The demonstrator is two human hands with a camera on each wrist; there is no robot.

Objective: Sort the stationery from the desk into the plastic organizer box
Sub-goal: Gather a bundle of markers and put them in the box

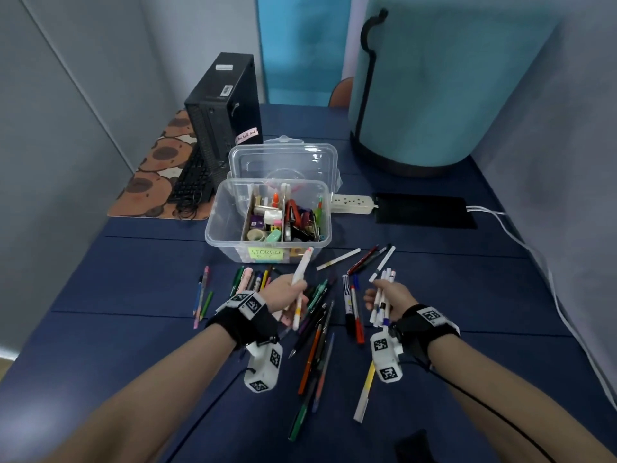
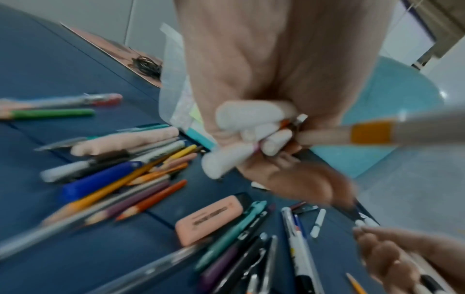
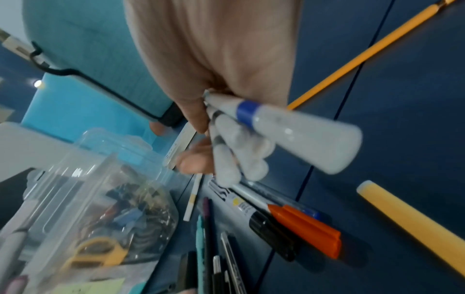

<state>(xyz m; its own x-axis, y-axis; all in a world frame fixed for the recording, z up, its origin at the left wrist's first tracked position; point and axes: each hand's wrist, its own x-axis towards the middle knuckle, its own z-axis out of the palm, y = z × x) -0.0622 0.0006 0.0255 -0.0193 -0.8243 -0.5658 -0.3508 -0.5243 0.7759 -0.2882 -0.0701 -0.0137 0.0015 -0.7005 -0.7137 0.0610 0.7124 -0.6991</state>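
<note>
The left hand (image 1: pixel 285 292), at lower centre, grips a few white pens (image 1: pixel 300 279); the right hand (image 1: pixel 389 297) clasps a bundle of about six white pens (image 1: pixel 382 295). Loose pens (image 1: pixel 315 349) litter the blue desk (image 1: pixel 133 329) around them. One open clear box (image 1: pixel 267 218) stands beyond, mid-frame.

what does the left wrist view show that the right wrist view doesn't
Only the left wrist view shows the pink eraser lying on the desk, the coloured pencils fanned beside it, and the left hand holding white pens.

Only the right wrist view shows the orange-capped marker, the black-capped marker beside it, the yellow pencil, and the right hand with its grip round a bundle of white pens.

Both show the blue desk, the clear plastic box and loose pens.
</note>
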